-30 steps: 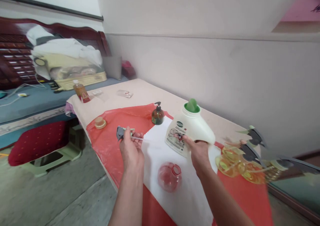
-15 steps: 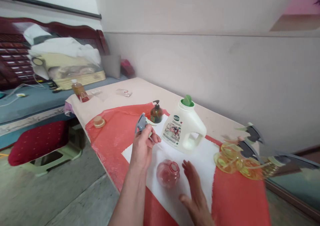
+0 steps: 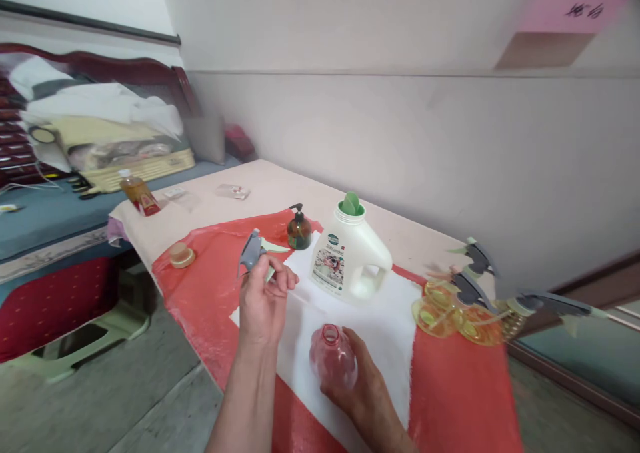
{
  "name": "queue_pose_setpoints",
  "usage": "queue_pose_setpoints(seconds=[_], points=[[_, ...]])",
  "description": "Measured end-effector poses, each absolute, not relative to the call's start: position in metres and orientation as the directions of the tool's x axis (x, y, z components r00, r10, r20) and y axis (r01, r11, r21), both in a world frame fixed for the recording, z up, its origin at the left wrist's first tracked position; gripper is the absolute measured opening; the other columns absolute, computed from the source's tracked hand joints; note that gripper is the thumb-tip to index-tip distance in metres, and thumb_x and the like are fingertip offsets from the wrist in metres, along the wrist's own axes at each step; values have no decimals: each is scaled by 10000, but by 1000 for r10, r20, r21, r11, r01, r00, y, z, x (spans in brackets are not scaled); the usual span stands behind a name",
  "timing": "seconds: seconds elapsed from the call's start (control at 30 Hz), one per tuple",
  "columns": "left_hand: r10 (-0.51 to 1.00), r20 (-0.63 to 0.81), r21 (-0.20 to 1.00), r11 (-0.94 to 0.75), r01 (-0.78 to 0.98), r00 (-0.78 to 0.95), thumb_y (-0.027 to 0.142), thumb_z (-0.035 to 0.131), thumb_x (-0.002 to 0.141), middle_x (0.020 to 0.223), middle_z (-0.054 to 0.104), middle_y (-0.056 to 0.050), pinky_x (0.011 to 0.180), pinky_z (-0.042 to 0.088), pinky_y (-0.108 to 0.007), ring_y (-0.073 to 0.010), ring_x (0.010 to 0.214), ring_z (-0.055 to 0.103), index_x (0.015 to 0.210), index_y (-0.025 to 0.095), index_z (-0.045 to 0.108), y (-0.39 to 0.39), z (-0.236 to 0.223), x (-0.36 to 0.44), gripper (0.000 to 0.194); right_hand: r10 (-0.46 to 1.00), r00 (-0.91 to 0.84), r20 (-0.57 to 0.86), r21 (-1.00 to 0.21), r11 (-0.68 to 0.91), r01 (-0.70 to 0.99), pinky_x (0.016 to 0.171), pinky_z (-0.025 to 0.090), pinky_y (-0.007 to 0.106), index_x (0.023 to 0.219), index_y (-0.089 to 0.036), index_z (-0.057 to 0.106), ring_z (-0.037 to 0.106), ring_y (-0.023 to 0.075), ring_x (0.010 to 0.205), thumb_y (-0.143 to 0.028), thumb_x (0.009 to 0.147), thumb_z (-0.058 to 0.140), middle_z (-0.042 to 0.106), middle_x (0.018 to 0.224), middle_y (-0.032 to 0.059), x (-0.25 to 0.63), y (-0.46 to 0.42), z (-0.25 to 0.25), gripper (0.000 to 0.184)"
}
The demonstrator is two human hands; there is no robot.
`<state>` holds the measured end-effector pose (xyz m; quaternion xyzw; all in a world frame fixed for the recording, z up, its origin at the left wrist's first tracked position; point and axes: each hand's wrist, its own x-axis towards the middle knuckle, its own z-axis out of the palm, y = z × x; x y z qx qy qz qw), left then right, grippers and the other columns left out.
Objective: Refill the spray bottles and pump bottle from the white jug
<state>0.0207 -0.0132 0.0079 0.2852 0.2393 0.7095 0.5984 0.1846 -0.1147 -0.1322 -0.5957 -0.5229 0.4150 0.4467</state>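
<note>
My left hand (image 3: pixel 263 303) is closed around a grey spray trigger head (image 3: pixel 253 253), held above the red cloth (image 3: pixel 205 293). My right hand (image 3: pixel 360 383) wraps around a small round pink bottle (image 3: pixel 331 354) with an open neck, standing on the white cloth (image 3: pixel 385 313). Just beyond stands a white jug (image 3: pixel 350 256) with a green spout, upright. A small dark pump bottle (image 3: pixel 299 229) stands behind my left hand.
Several yellow spray bottles with grey triggers (image 3: pixel 463 309) lie at the right of the table. A tan cap (image 3: pixel 180 255) lies on the red cloth. An amber bottle (image 3: pixel 137 194) stands at the table's far corner. A bed with piled bedding (image 3: pixel 95 129) and a red stool (image 3: pixel 55 306) are at left.
My right hand let go of the white jug, left it upright, came back and took hold of the pink bottle. My left hand kept the trigger head and raised it.
</note>
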Motion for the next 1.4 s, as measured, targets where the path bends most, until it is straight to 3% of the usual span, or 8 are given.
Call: queue_pose_setpoints(seconds=[0.17,0.4,0.77,0.93,1.03,1.13,1.23,1.4], points=[[994,98,759,-41,-650,52,393,596,861,475,456,42,667,432,-296,-128,540,497,657,193,585,-21,7,38,287,993,121,-4,-860,-65,506,1042,420,477,1348,-241,371,503,306,1246,-225,670,659,514,1361,101,204,-128,-94,737],[995,5,926,33,-377,98,419,621,852,708,662,-26,717,443,-298,-165,732,601,718,200,660,-38,-1,78,259,966,228,117,-877,-7,480,948,497,430,1286,-282,401,567,257,1128,-237,650,648,529,1249,53,219,-134,-74,683],[967,-183,830,249,-499,178,398,603,859,888,748,-102,880,466,-341,-225,941,668,849,156,707,-60,-12,121,264,867,195,458,-692,210,691,919,533,427,1385,-292,383,526,277,1178,-178,670,658,462,1308,100,248,-143,-73,774],[968,-179,831,244,-499,176,354,601,842,897,751,-89,912,468,-356,-216,920,674,790,161,692,-65,-11,125,220,966,260,13,-998,-5,68,828,532,384,1242,-257,486,621,267,1017,-317,567,769,609,1118,71,252,-144,-58,735],[961,-203,810,272,-520,186,351,614,828,867,755,-81,923,468,-362,-209,899,679,712,171,650,-67,-12,126,217,963,82,-256,-896,-205,-393,629,489,294,1095,-227,518,646,233,852,-483,612,747,637,939,40,253,-145,-47,592],[960,-222,809,281,-517,173,363,636,816,851,754,-80,894,478,-358,-211,886,680,704,173,637,-66,-12,125,220,947,-28,-319,-822,-292,-490,542,418,259,990,-197,536,610,193,715,-548,679,687,623,825,32,251,-144,-44,493],[963,-228,820,269,-505,144,364,661,791,837,751,-83,864,485,-343,-206,856,679,715,165,646,-63,-12,121,214,964,21,-264,-890,-235,-390,572,435,274,956,-212,530,590,191,740,-529,625,724,609,852,25,249,-143,-48,498],[968,-235,839,249,-484,91,371,686,762,820,749,-85,812,489,-326,-198,813,676,714,161,642,-61,-14,119,220,927,375,-11,-981,-82,175,811,481,388,1106,-247,524,586,253,922,-353,503,797,619,1064,68,242,-145,-53,670]])
